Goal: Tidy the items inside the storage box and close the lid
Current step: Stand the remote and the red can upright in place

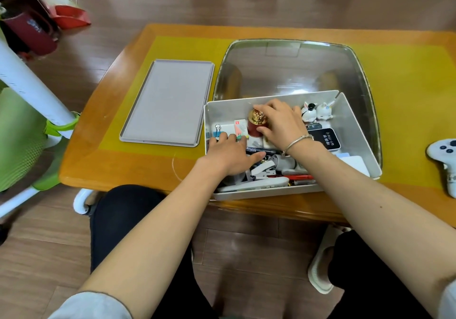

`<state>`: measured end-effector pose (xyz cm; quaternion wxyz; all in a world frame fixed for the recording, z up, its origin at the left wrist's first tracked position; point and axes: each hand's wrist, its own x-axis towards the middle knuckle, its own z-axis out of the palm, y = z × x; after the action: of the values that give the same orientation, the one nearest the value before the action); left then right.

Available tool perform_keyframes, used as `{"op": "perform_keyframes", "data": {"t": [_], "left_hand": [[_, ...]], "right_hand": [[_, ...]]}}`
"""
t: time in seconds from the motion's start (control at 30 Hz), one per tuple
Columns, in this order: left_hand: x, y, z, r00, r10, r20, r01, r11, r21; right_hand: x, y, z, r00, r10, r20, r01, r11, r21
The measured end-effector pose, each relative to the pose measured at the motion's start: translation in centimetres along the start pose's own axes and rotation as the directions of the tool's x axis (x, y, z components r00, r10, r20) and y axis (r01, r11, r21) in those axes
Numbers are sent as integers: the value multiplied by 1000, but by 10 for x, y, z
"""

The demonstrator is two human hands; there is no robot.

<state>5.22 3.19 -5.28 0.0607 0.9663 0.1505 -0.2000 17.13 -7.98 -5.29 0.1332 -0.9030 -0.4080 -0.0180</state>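
The storage box [350, 121], white and open-topped, sits at the near edge of the wooden table [103, 160], its front wall just at the table's lip and its far part lying inside a clear plastic tub [291, 71]. The lid [167, 101] lies flat and apart to the left on the yellow mat [172, 47], with bare mat between it and the box. Inside, the contents crowd the near half: a stapler [262, 169], pens [261, 149], a red marker [299, 177], a binder clip [217, 129] and small card packs [240, 126] at the left wall, a black device [325, 139] to the right, and two small rabbit figures [317, 112] against the far wall. The right hand [281, 123] grips a red jar with a gold top [256, 123], fingers curled over it, near the far wall. The left hand [229, 153] rests with fingers relaxed and extended on the items by the left wall, holding nothing. A white game controller [444, 160] lies well apart at the table's right edge. A green and white chair [27, 131] stands close to the table's left side.
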Motion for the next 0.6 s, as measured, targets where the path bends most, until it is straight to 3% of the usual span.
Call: {"op": "perform_keyframes", "data": {"t": [0.43,0.6], "left_hand": [[-3,-1,-1,1000,17,-18,-18,999,-35],[-9,-3,-6,990,73,-123,-92,985,-148]], "right_hand": [[-2,0,-9,999,32,24,-33,999,11],[-18,21,-34,998,56,-23,-52,988,144]]}}
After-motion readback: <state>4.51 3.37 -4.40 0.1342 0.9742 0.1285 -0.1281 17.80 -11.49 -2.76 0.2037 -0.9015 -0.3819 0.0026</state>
